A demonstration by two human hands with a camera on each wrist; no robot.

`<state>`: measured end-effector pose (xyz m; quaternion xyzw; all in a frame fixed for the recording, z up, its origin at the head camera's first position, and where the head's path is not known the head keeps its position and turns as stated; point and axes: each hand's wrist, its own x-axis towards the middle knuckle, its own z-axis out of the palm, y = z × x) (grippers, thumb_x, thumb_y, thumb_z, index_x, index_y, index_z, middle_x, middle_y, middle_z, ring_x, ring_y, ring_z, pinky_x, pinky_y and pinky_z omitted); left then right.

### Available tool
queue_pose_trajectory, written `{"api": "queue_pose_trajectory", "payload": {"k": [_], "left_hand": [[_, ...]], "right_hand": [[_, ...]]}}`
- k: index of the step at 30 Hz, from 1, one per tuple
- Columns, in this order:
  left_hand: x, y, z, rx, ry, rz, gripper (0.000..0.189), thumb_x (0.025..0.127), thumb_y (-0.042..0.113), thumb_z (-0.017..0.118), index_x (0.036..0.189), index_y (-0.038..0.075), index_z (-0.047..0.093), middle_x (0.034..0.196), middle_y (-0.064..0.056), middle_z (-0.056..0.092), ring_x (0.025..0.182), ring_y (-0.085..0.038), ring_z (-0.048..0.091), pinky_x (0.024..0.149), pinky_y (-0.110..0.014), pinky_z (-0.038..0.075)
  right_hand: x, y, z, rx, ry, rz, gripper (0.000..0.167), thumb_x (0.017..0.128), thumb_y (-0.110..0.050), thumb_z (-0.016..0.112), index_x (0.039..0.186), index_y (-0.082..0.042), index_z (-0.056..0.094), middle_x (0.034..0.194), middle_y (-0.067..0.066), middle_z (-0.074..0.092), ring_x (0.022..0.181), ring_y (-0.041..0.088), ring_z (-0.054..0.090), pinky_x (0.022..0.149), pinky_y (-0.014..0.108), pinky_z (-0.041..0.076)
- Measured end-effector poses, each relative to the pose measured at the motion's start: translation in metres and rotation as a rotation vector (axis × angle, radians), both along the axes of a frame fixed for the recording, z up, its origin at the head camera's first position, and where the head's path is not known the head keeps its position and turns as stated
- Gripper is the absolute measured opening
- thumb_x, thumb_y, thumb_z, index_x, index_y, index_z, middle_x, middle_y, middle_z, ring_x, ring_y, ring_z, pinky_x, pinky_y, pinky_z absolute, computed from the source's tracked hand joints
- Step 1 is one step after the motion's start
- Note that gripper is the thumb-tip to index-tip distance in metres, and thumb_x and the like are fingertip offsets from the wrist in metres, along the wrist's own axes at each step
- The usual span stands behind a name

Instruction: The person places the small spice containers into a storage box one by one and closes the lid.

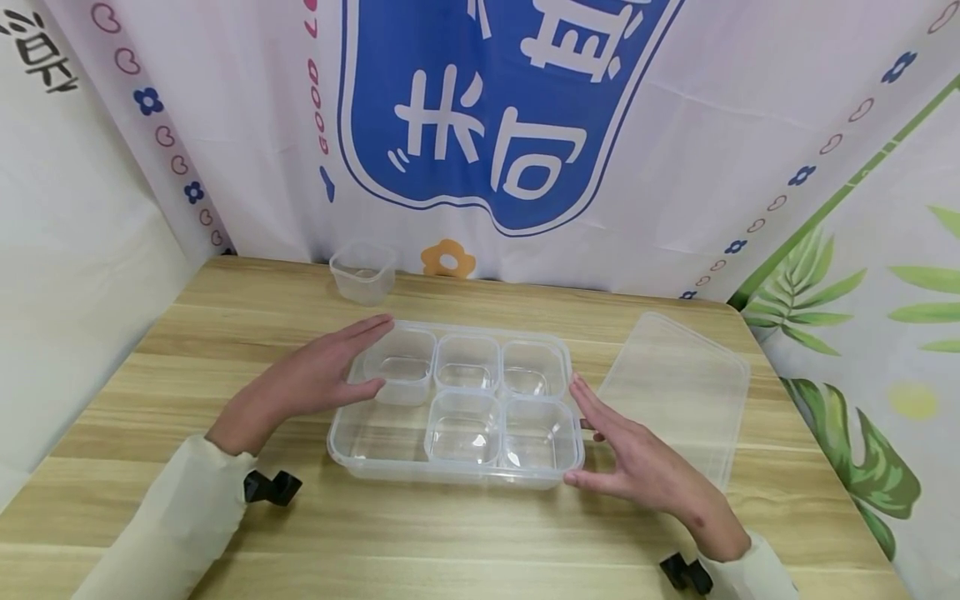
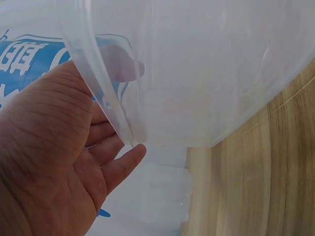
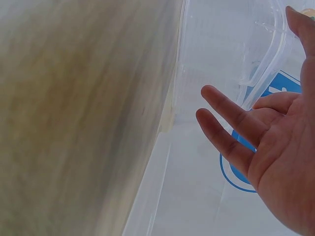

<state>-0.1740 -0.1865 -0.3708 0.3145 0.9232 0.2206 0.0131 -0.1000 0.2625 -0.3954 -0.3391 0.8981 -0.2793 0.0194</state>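
Head view: found on the pale wood-grain table (image 1: 450,542), a large clear rectangular plastic box (image 1: 457,477), between left hand (image 1: 315,371) at its left end and right hand (image 1: 637,458) at its right. For steadying well (judgement): press both ends lightly and evenly, without jostling the small clear square plastic cups (image 1: 464,429). Counted: one box, five cups inside (three back, two front), one loose cup (image 1: 363,279) behind, one flat translucent plastic lid (image 1: 682,392) at right. Left wrist view: showing thumb and fingers apart about the box wall; firmness of contact not discernible. Right wrist view: showing fingers spread beside the box, not clamped.
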Motion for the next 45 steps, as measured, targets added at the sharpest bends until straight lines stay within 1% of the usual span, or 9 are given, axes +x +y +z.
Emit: {"api": "queue_pose_trajectory", "payload": {"k": [8,20,24,26,31,35,39,42,45], "left_hand": [[0.0,-0.001,-0.003,0.007,0.012,0.001,0.078,0.094,0.026,0.074,0.156,-0.004,0.037,0.161,-0.022,0.034,0.145,-0.04,0.037,0.115,-0.056,0.034],[0.003,0.003,-0.003,0.042,0.003,0.02,0.079,0.097,0.04,0.072,0.156,-0.001,0.039,0.159,-0.021,0.04,0.145,-0.039,0.038,0.115,-0.057,0.033],[-0.002,0.001,-0.001,0.1,0.005,0.058,0.073,0.097,0.039,0.072,0.154,0.002,0.044,0.157,-0.02,0.042,0.144,-0.04,0.039,0.114,-0.06,0.033],[-0.005,-0.001,-0.001,0.151,0.019,0.078,0.068,0.098,0.037,0.072,0.152,0.003,0.047,0.155,-0.02,0.044,0.139,-0.042,0.044,0.11,-0.061,0.039],[-0.022,-0.006,-0.005,0.273,0.123,0.139,0.053,0.1,0.026,0.07,0.144,0.002,0.055,0.147,-0.021,0.052,0.123,-0.042,0.056,0.092,-0.057,0.054],[-0.04,-0.008,-0.008,0.333,0.203,0.213,0.048,0.099,0.021,0.071,0.139,-0.001,0.057,0.141,-0.024,0.055,0.119,-0.043,0.057,0.087,-0.057,0.055],[-0.057,-0.011,-0.009,0.338,0.162,0.326,0.055,0.098,0.026,0.071,0.142,-0.002,0.054,0.143,-0.027,0.051,0.116,-0.045,0.056,0.09,-0.059,0.051],[-0.068,-0.016,-0.012,0.317,0.095,0.411,0.066,0.098,0.034,0.07,0.148,-0.002,0.047,0.147,-0.029,0.045,0.123,-0.049,0.051,0.1,-0.064,0.044],[-0.077,-0.022,-0.015,0.3,0.067,0.471,0.076,0.096,0.039,0.07,0.151,-0.004,0.041,0.15,-0.032,0.039,0.131,-0.052,0.043,0.107,-0.067,0.037]], "right_hand": [[0.001,-0.001,0.0,0.001,0.0,-0.004,0.106,0.09,-0.045,0.08,0.166,-0.011,0.015,0.169,0.016,0.016,0.124,0.025,0.06,0.103,0.048,0.049],[0.005,0.003,0.0,0.013,0.003,-0.01,0.106,0.09,-0.045,0.079,0.166,-0.011,0.014,0.169,0.015,0.016,0.121,0.023,0.062,0.099,0.047,0.053],[0.004,0.003,0.0,0.008,0.003,-0.008,0.106,0.09,-0.045,0.08,0.166,-0.011,0.014,0.169,0.014,0.016,0.118,0.022,0.064,0.097,0.046,0.054],[0.004,0.002,0.0,0.01,0.006,-0.009,0.107,0.09,-0.045,0.08,0.166,-0.011,0.014,0.169,0.015,0.016,0.12,0.023,0.063,0.098,0.047,0.054],[0.002,0.002,0.001,0.017,0.014,-0.013,0.107,0.09,-0.046,0.08,0.166,-0.011,0.014,0.169,0.015,0.016,0.12,0.025,0.063,0.099,0.048,0.052],[0.001,0.002,0.002,0.004,0.015,-0.01,0.107,0.089,-0.044,0.081,0.166,-0.011,0.015,0.169,0.016,0.017,0.116,0.021,0.065,0.097,0.046,0.054],[0.001,0.003,0.001,0.003,0.019,-0.009,0.106,0.089,-0.043,0.081,0.166,-0.011,0.015,0.168,0.017,0.017,0.116,0.021,0.065,0.098,0.046,0.054],[0.001,0.002,0.0,0.002,0.022,-0.007,0.107,0.089,-0.044,0.081,0.166,-0.01,0.015,0.168,0.018,0.018,0.115,0.021,0.065,0.097,0.046,0.054],[0.0,0.001,0.0,-0.007,0.014,-0.002,0.106,0.089,-0.044,0.081,0.166,-0.011,0.015,0.168,0.016,0.017,0.115,0.02,0.065,0.097,0.046,0.055]]}}
